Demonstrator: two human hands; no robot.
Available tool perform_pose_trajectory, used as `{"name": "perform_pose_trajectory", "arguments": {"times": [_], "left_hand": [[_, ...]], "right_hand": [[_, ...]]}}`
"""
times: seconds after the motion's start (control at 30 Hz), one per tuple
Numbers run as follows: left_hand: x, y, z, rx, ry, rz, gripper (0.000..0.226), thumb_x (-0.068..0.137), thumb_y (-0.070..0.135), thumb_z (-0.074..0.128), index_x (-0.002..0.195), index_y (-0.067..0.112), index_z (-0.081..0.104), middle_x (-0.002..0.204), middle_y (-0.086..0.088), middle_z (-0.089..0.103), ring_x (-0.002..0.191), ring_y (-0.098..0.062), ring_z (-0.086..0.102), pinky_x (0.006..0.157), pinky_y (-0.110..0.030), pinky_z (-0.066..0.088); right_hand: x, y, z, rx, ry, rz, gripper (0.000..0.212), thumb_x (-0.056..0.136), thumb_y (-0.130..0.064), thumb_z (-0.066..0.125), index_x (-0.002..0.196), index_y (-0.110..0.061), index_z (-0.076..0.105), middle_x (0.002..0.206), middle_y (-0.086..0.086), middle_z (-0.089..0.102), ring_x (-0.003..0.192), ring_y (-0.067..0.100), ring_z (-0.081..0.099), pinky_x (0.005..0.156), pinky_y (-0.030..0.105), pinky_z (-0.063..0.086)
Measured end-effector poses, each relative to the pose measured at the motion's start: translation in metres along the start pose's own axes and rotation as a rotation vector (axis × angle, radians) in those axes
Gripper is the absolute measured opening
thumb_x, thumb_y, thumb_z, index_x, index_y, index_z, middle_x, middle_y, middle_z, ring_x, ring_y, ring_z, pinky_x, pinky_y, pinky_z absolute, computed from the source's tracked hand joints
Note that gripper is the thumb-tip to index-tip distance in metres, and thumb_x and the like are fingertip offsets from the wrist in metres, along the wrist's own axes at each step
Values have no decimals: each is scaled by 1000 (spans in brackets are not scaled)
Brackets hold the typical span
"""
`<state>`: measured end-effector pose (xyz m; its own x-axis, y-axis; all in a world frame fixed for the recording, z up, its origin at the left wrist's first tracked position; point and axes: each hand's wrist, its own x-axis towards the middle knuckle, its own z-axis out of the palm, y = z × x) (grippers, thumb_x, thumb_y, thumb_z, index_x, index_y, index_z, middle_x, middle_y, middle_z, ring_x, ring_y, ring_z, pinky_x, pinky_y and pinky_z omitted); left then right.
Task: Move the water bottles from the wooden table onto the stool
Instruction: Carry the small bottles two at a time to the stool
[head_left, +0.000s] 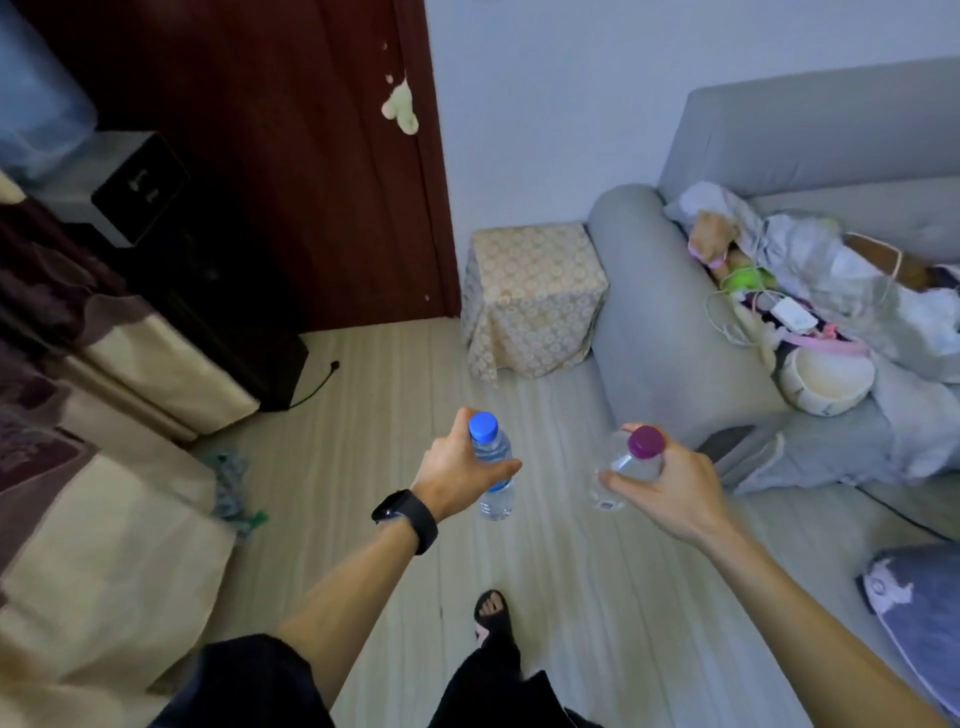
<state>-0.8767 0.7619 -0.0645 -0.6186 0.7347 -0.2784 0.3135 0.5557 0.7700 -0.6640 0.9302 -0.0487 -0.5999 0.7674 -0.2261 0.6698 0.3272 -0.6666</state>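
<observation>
Dark trouser legs and a sandalled foot sit at 6 o'clock on the pale floor, with both forearms reaching out above them. Both water bottles are already off the wooden table, which is out of view, and are in the hands. The step in hand therefore looks like the carry to the stool. It stands at 12 o'clock from the hands, well apart from them, draped in a patterned cloth and just beside the arm of the grey sofa at 2 o'clock. To do it well, keep both bottles cap-up, bring them over the flat top rather than the hanging cloth sides, and set them down one at a time near the middle, since a draped cloth may shift and a tall bottle could tip.

The left hand has a dark watch on its wrist. Its fingers are curled round the upper body of the blue-capped bottle, with the cap clear above the grasp. At 3 o'clock of it, the right hand has its fingers wrapped round the shoulder of the purple-capped bottle — cap exposed, and the two bottles apart
</observation>
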Motion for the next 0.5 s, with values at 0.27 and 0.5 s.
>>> {"name": "perform_pose_trajectory", "arguments": {"times": [0.27, 0.5], "left_hand": [[168, 42, -12, 26, -30, -8, 51, 77, 37, 80, 110, 27, 43, 98, 3, 64, 87, -22, 64, 76, -36, 54], [316, 85, 1, -20, -43, -52, 49, 77, 34, 81, 111, 25, 46, 99, 3, 65, 90, -18, 64, 73, -30, 48]], "right_hand": [[144, 2, -29, 106, 0, 102, 54, 60, -58, 81, 109, -45, 63, 102, -9, 72, 100, 18, 66, 88, 36, 53], [302, 17, -57, 153, -36, 120, 58, 54, -60, 76, 107, -41, 64, 98, -14, 72, 93, 12, 67, 87, 39, 56]]}}
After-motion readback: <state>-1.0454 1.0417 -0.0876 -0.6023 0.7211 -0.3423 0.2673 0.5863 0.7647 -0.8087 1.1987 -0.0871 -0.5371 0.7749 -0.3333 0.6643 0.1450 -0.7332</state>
